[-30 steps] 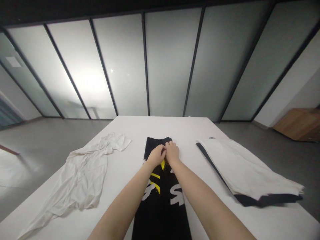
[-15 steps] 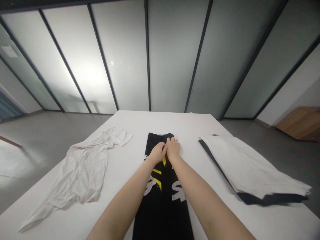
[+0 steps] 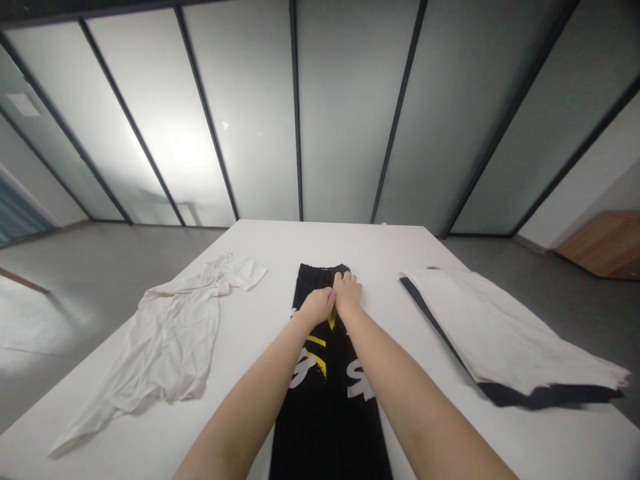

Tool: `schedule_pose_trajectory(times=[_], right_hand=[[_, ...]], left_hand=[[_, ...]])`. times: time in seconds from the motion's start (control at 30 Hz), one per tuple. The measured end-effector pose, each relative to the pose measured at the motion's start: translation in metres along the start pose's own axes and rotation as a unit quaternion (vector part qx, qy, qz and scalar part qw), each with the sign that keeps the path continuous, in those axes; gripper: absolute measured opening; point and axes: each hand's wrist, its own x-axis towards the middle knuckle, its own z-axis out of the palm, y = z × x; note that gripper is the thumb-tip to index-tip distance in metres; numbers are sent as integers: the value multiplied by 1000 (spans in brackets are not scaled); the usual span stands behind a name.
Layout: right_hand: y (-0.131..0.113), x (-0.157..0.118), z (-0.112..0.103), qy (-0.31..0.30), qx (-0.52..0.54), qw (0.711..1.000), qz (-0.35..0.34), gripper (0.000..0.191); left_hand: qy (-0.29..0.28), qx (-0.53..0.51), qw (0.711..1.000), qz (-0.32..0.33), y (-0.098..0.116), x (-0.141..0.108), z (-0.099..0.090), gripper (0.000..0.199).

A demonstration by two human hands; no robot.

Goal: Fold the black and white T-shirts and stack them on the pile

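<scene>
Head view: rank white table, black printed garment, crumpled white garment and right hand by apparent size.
1. White table
2. Black printed garment and crumpled white garment: visible areas too alike to rank
3. Right hand

Trousers on table between garment, left, and cloth stack, right; partition behind, apparently apart.

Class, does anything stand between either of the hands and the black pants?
Nothing visible does: the left hand and right hand are both on the black pants. The crumpled white garment lies apart to the left, the stacked clothes apart to the right.
</scene>
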Motion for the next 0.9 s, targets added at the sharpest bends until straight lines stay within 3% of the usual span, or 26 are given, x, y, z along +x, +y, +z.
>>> schedule_pose_trajectory(times=[0.13,0.4,0.57,0.9], right_hand=[[1,-3,0,9,4,1000,11,36],[2,-6,1,21,10,1000,21,32],[2,-3,3,13,14,1000,19,31],[5,-2,3,13,36,999,23,38]], left_hand=[[4,19,1000,9,5,-6,-2,35],[75,34,996,-24,9,-8,3,13],[27,60,997,-43,10,0,2,24],[-10,95,995,21,12,-10,-6,40]])
